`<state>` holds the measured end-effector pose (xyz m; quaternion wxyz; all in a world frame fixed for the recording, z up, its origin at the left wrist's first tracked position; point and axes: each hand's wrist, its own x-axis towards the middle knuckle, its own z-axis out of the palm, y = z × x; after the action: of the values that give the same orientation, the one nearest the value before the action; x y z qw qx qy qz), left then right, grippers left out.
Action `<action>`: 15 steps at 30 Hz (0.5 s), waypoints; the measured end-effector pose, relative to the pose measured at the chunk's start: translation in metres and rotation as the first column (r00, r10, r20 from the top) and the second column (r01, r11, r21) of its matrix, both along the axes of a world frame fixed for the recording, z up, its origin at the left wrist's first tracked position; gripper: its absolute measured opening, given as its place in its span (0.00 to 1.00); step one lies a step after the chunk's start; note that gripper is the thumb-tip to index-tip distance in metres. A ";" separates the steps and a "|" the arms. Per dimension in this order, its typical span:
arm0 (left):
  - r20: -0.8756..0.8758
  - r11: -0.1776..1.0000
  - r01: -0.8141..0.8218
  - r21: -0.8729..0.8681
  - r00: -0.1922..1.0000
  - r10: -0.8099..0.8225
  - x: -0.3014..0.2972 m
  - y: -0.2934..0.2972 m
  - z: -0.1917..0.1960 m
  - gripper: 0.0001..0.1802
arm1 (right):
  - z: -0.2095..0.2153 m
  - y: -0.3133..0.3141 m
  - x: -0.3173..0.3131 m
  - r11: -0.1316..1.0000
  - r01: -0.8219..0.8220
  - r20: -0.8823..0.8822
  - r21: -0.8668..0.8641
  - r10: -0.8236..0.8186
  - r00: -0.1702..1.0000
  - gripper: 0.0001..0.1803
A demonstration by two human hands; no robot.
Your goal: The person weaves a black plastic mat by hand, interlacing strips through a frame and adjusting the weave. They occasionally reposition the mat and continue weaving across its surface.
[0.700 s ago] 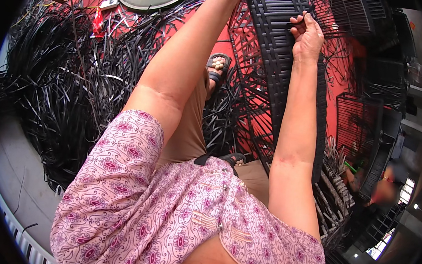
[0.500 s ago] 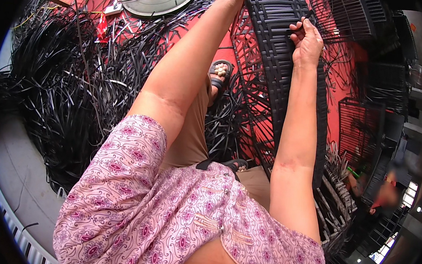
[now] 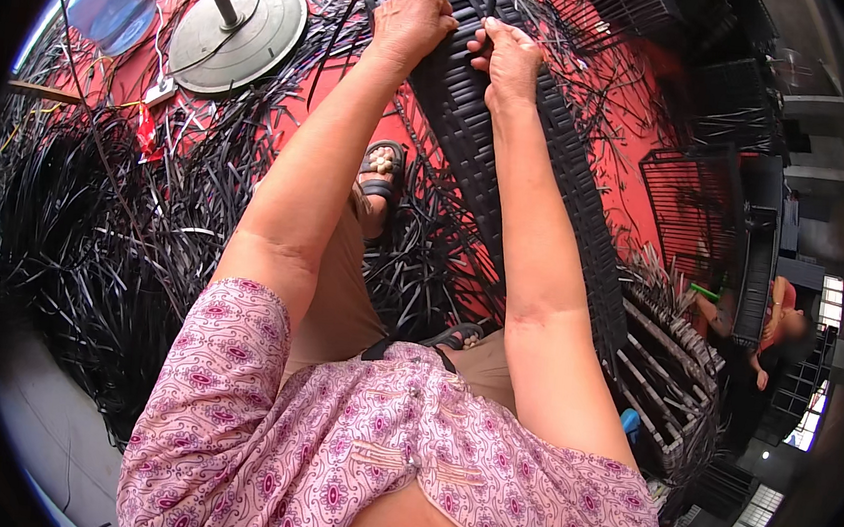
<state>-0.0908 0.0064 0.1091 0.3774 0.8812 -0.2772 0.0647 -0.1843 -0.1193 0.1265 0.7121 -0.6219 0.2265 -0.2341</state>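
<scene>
Floor point(image 3: 333, 87): red, strewn with loose black strips, visible on 2 sides of the woven panel.
Strip heap point(image 3: 77, 193): black, glossy, tangled; spreads over the left side, beyond the left forearm.
Woven panel point(image 3: 460, 116): black, long, of interlaced bands; reaches from beneath the 2 hands at upper centre toward lower right, partly covered by the right forearm.
Rod bundle point(image 3: 664, 365): greyish brown, thin; to the right of the right elbow.
Stand base point(image 3: 251, 43): grey, round, bearing 1 pole; on the floor at upper left.
Water bottle point(image 3: 114, 1): translucent blue; just left of the stand base.
Left hand point(image 3: 413, 27): back upward, fingers bent inward at the panel's upper part; impossible to tell whether grasping a strip.
Right hand point(image 3: 510, 60): near the left, over the panel, fingers curled beneath an extended thumb; contents likewise impossible to tell.
Red packet point(image 3: 149, 134): crumpled, small; near the strip heap.
</scene>
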 end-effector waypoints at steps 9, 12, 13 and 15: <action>-0.075 0.999 -0.026 -0.030 0.997 0.024 -0.006 -0.011 -0.006 0.15 | 0.007 0.000 -0.005 0.995 0.036 -0.146 -0.097 -0.050 0.988 0.06; -0.042 0.999 -0.038 0.002 0.998 0.038 -0.006 -0.014 -0.006 0.16 | 0.007 -0.002 0.000 0.987 0.024 -0.208 -0.159 -0.057 0.976 0.06; -0.031 0.998 -0.050 0.030 0.998 0.051 -0.006 -0.017 -0.005 0.17 | 0.007 -0.003 0.001 0.983 0.007 -0.238 -0.183 -0.052 0.970 0.05; -0.013 0.997 -0.059 0.056 0.998 0.060 -0.006 -0.018 -0.007 0.18 | 0.012 -0.001 0.001 0.977 -0.006 -0.278 -0.213 -0.055 0.959 0.05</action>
<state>-0.0972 -0.0116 0.1021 0.3529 0.8997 -0.2495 0.0616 -0.1834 -0.1201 0.1384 0.5993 -0.7183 0.3073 -0.1747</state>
